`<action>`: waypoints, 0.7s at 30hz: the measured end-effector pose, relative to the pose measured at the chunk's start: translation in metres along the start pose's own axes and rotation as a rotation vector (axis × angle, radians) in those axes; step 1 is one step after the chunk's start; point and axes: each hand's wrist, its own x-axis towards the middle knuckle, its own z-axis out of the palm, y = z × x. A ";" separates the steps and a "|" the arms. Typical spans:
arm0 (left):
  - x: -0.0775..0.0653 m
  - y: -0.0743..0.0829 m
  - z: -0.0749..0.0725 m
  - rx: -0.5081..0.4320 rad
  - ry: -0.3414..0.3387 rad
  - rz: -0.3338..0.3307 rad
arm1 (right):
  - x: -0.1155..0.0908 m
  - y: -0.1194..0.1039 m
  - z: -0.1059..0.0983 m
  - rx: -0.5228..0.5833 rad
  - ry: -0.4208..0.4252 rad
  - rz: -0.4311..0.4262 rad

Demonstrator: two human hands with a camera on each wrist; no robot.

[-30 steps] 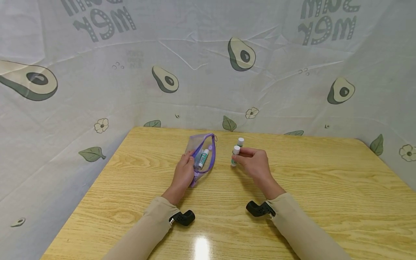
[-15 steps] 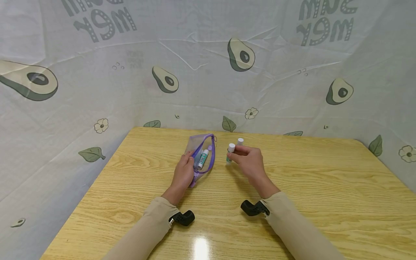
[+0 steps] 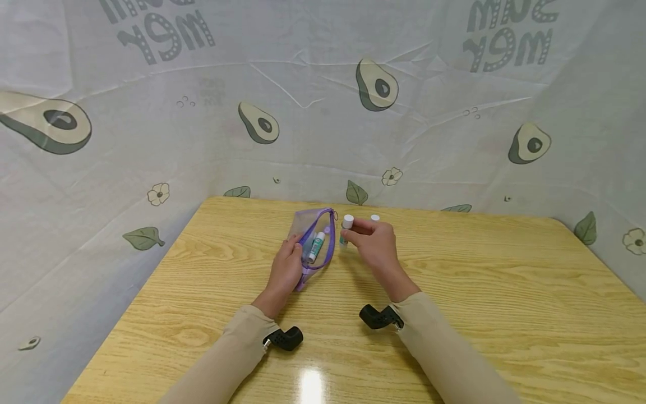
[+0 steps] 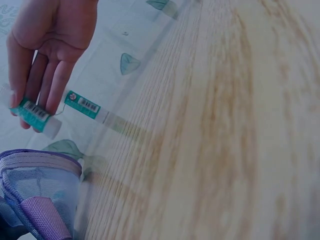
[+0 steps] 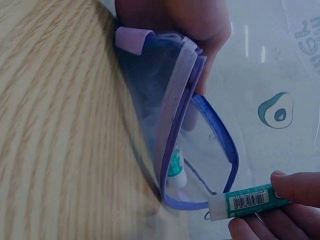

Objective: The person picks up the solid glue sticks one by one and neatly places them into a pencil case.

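Observation:
A see-through mesh pouch with purple zip edging lies on the table, its mouth spread open. My left hand grips its near left side. Through the opening shows a glue stick with a white cap and green label. My right hand pinches a second glue stick between thumb and fingers, held upright just right of the pouch's mouth. In the right wrist view its white base end overlaps the purple rim. A third glue stick stands upright on the table behind the right hand, only its cap showing in the head view.
The wooden table reaches to a pale curtain printed with avocados and leaves, which hangs along the back and sides. A small ring hangs at the zip's far end. Black wrist mounts jut inward from both sleeves.
My right hand has carried its glue stick leftward and slightly away from me, closer to the pouch. The standing glue stick stays where it was. The left hand and pouch have barely moved.

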 end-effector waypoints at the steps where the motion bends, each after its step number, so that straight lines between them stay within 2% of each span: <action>1: 0.000 0.000 0.000 0.001 -0.001 0.001 | 0.000 -0.002 0.001 0.004 -0.001 -0.003; 21: -0.001 0.001 -0.001 -0.008 -0.013 -0.016 | 0.003 -0.027 0.020 0.121 -0.008 -0.056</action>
